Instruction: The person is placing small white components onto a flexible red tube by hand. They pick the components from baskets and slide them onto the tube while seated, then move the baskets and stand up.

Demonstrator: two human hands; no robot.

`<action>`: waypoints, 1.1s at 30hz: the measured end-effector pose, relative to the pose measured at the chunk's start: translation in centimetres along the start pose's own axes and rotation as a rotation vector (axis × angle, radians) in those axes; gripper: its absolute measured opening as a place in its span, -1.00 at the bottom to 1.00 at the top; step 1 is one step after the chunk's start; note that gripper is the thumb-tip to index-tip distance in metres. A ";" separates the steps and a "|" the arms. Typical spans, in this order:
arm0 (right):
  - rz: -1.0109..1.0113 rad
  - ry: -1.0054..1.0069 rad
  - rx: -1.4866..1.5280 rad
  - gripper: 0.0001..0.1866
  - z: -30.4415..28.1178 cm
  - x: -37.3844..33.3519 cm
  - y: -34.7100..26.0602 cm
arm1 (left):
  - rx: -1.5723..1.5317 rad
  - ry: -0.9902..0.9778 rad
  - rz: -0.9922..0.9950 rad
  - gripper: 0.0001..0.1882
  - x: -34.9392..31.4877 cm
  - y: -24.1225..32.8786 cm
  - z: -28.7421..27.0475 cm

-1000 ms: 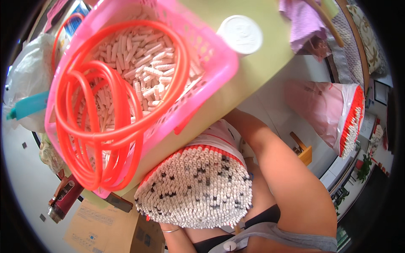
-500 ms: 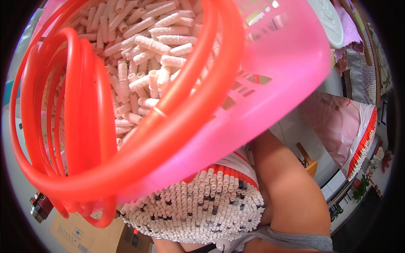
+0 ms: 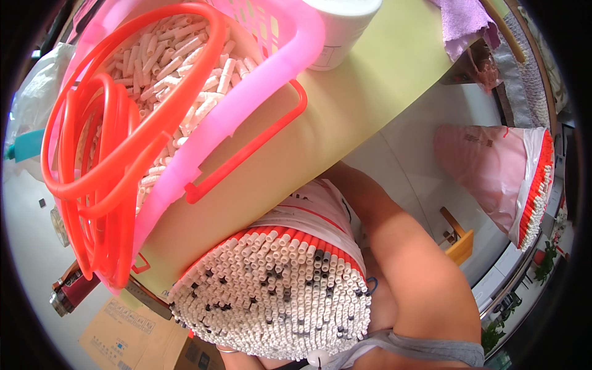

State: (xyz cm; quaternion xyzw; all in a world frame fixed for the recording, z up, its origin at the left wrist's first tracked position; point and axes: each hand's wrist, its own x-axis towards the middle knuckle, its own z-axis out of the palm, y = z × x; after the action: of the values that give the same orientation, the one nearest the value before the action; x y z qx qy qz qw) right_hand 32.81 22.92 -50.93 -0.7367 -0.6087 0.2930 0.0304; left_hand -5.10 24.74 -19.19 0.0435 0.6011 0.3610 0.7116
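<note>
A thick bundle of red tubes (image 3: 290, 236) leans in front of me, its end packed with white and black ridged sleeves (image 3: 277, 296) and its side wrapped in a white plastic bag (image 3: 314, 209). My bare right arm (image 3: 407, 259) bends along its right side, and the hand is hidden past the table edge. A sliver of skin with a bracelet (image 3: 228, 350) shows below the bundle's lower left; my left hand is out of sight. Beyond the bundle stands a pink basket (image 3: 209, 142) holding many loose white sleeves (image 3: 179, 55) and a coiled red hose (image 3: 111, 172).
The basket rests on a pale yellow table (image 3: 345, 111), beside a white tub (image 3: 342, 31). Another wrapped bundle of red tubes (image 3: 487, 172) stands at the right. A cardboard box (image 3: 123, 333) and a dark red flask (image 3: 77, 293) are at lower left. Purple cloth (image 3: 465, 28) hangs at upper right.
The pink basket and red hose now appear smaller and farther to the upper left, uncovering the yellow table and more of the bundle. The bundle's end faces me more fully.
</note>
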 end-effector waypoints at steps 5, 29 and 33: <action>0.028 0.005 0.041 -0.64 0.9 0.4 0.0 | 0.021 -0.005 0.005 -0.42 0.5 0.1 0.1; 0.109 0.894 1.324 -0.71 -30.3 -26.2 -8.3 | -0.242 -0.510 0.131 -0.43 0.7 3.8 -2.9; -0.228 0.791 1.232 -0.84 -43.5 -18.1 -5.9 | -0.393 -0.611 0.046 -0.39 -0.3 4.4 -2.3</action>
State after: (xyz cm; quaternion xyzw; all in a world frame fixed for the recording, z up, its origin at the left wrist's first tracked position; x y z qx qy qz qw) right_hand 46.42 21.42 -5.48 -0.5689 -0.3501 0.2892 0.6857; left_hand -9.13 26.96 -17.39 0.0251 0.2787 0.4559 0.8449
